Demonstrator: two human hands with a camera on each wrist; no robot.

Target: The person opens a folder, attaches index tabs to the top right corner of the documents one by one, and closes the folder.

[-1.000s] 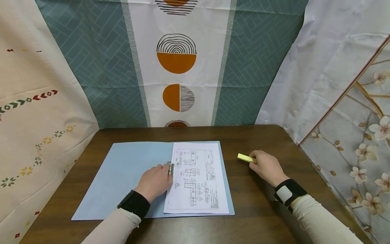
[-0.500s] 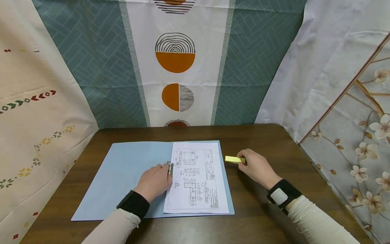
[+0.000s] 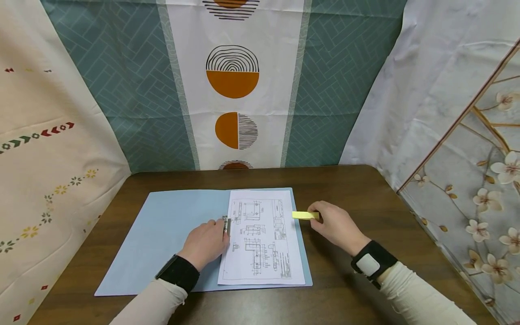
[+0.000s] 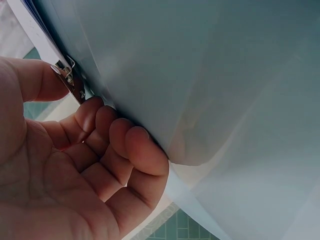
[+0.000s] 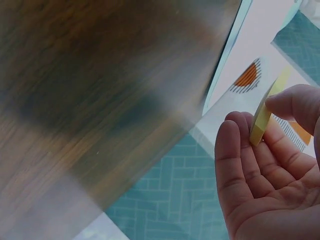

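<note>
An open light-blue folder (image 3: pixel 158 239) lies on the table with white printed sheets of technical drawings (image 3: pixel 264 234) on its right side. My left hand (image 3: pixel 207 241) is at the fold, by the metal clip (image 3: pixel 227 225) along the sheets' left edge. In the left wrist view, the thumb and curled fingers pinch that clip (image 4: pixel 72 82). Between the thumb and fingers my right hand (image 3: pixel 339 225) pinches a slim yellow pad of sticky notes (image 3: pixel 302 215). The pad's free end overlaps the folder's right edge in the head view.
The brown wooden table (image 3: pixel 345 185) extends around the folder. A patterned cloth (image 3: pixel 252 104) hangs behind it. Light cloths hang at the left (image 3: pixel 61 149) and right (image 3: pixel 455 135) sides.
My right hand has moved left with the yellow pad, from beside the folder to its right edge. The pad now points more level. The left hand and folder have stayed in place.
</note>
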